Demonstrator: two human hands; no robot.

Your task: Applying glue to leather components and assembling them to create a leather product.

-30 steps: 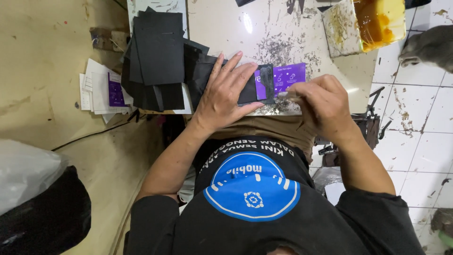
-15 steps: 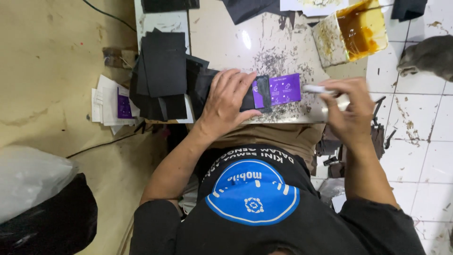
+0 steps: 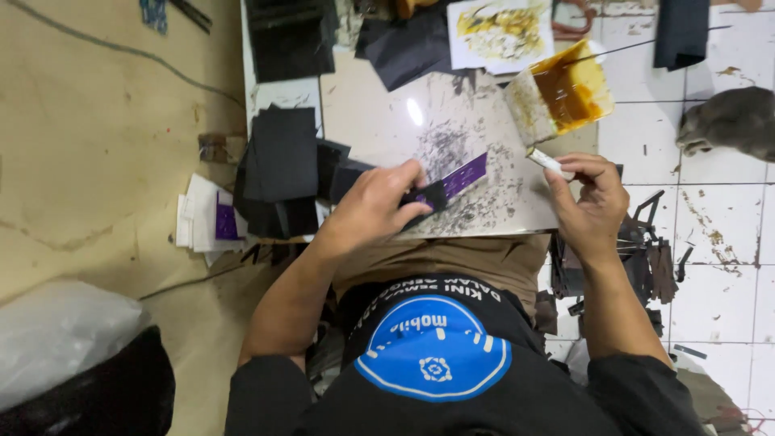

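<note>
Purple-and-black flat strip (image 3: 452, 182) lies slantwise on the scuffed white board (image 3: 379, 105), pinned under our left hand (image 3: 373, 211)'s flattened fingers; our right hand (image 3: 589, 206), well right of it, pinches a small white-handled brush (image 3: 546, 160).

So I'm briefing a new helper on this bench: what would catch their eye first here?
Probably the purple strip mid-slab, bright against the scuffed pale work slab, pinned by the left hand. Next, the tub of amber glue at the slab's far right corner, with the right hand holding a small white applicator below it. Black cut pieces pile on the left edge.
</note>
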